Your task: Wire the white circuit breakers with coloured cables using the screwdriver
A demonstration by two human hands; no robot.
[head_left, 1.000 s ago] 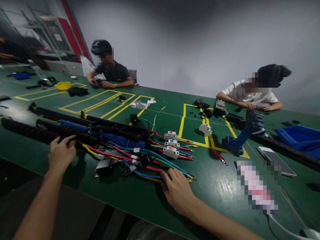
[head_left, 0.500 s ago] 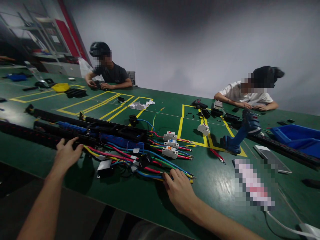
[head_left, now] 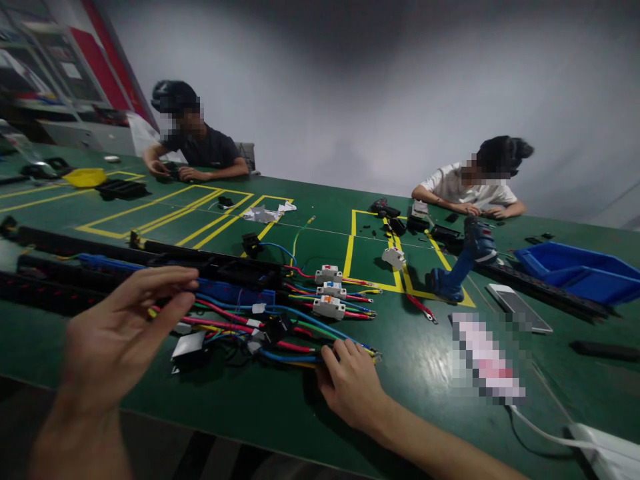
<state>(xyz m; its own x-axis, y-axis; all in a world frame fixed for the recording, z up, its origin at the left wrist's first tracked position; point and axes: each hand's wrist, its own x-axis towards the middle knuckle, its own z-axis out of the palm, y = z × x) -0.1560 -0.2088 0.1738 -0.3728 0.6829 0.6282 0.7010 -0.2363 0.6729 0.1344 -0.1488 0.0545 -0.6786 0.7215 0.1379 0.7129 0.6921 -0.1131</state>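
My left hand (head_left: pixel 125 333) is raised over the near black rails (head_left: pixel 45 293), thumb apart from its stretched fingers, with nothing seen in it. Near the table's front edge, my right hand (head_left: pixel 353 380) has its fingers curled over the ends of the blue and yellow wires (head_left: pixel 293 358); the exact grip is hidden underneath. A red cable (head_left: pixel 295 347) ends just left of those fingers. Bundled coloured wires run from the rails toward my right hand, past a small black connector (head_left: pixel 279 328). Three white circuit breakers (head_left: pixel 329 307) sit on other wire ends just beyond.
A blue cordless drill (head_left: pixel 463 260) stands to the right, before a blue bin (head_left: pixel 575 267). Phones (head_left: pixel 520 308) and a white charging cable (head_left: pixel 540 433) lie nearby. One loose breaker (head_left: pixel 393 258) rests on yellow tape. Two people sit across the green table (head_left: pixel 425 360).
My left hand has lifted off the black rail and come nearer to me. My right hand stays at the wire ends. The whole view has shifted slightly.
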